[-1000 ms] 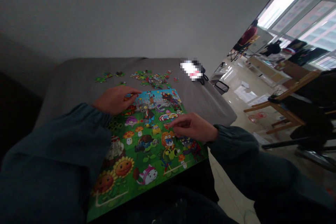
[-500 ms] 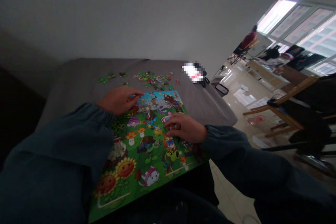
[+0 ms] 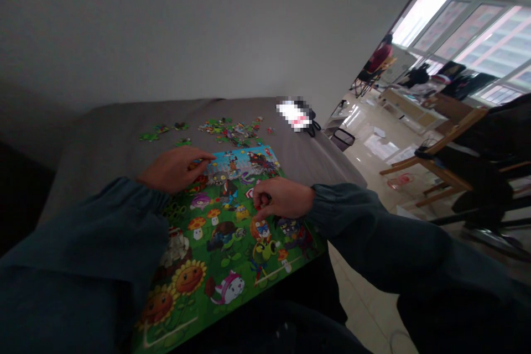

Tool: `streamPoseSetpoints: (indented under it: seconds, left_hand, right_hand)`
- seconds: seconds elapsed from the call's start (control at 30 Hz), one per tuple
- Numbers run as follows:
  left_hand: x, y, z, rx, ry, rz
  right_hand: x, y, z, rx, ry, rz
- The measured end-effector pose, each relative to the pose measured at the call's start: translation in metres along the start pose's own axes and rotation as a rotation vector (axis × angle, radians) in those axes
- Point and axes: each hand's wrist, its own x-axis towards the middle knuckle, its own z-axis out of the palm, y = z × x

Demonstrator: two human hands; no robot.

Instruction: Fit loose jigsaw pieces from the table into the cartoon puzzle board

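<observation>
A colourful cartoon jigsaw puzzle board [image 3: 224,265] lies on a grey surface [image 3: 112,133] in front of me. My left hand [image 3: 172,168] rests on the board's upper left part, fingers curled, index tip pressing near the blue top edge. My right hand [image 3: 282,198] sits on the middle right of the board with its fingers curled and pinched together; what they hold, if anything, I cannot make out. Loose puzzle pieces [image 3: 232,127] are scattered beyond the board.
A few green pieces [image 3: 160,133] lie apart at the far left. A blurred small object [image 3: 294,113] sits at the surface's far right corner. To the right are a tiled floor, a wooden chair [image 3: 448,160] and a seated person [image 3: 375,61] far off by windows.
My right hand slid left and up along the board, and its fingers curled tighter into a pinch. My left hand stayed at the board's top left.
</observation>
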Motion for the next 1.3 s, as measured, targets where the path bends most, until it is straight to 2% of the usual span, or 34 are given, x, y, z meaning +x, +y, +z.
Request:
streamPoseSetpoints:
  seconds: [0.07,0.13,0.2,0.27,0.33,0.43,0.5,0.7,0.93,1.03,1.13,1.2,1.3]
  left_hand:
    - [0.0,-0.003,0.0,-0.002,0.003,-0.004]
    - [0.0,-0.004,0.0,-0.007,0.01,0.005]
    - [0.0,-0.005,0.0,-0.008,0.011,0.014]
    - [0.0,-0.004,0.0,-0.008,0.009,0.019]
    - [0.0,-0.003,0.001,-0.013,0.008,0.028]
    - [0.001,-0.002,0.002,-0.01,0.008,0.045]
    - [0.001,-0.001,0.003,-0.001,0.013,0.041]
    - [0.001,0.003,0.002,0.045,-0.013,0.013]
    - [0.001,0.005,0.001,0.054,-0.049,0.014]
    - [0.001,0.004,0.0,0.051,-0.049,0.032]
    - [0.001,0.0,0.0,0.044,-0.036,0.046]
    - [0.001,-0.002,0.001,0.04,-0.019,0.046]
    - [0.001,-0.005,0.001,0.038,-0.001,0.035]
  right_hand:
    - [-0.01,0.002,-0.017,0.033,0.011,-0.068]
    - [-0.027,0.005,-0.029,0.009,0.102,-0.134]
    - [-0.049,0.007,-0.027,-0.09,0.216,-0.196]
    - [-0.073,0.008,-0.011,-0.201,0.295,-0.239]
    - [-0.096,0.008,0.015,-0.294,0.329,-0.27]
    - [-0.122,0.008,0.053,-0.413,0.324,-0.285]
    - [-0.132,0.009,0.07,-0.463,0.306,-0.266]
    - [-0.143,0.018,0.08,-0.523,0.27,-0.223]
    - [-0.143,0.022,0.087,-0.511,0.311,-0.242]
    - [-0.145,0.02,0.072,-0.5,0.344,-0.246]
    - [-0.137,0.02,0.035,-0.495,0.44,-0.217]
    - [-0.118,0.026,0.004,-0.471,0.531,-0.198]
    - [-0.063,0.048,-0.04,-0.367,0.592,-0.145]
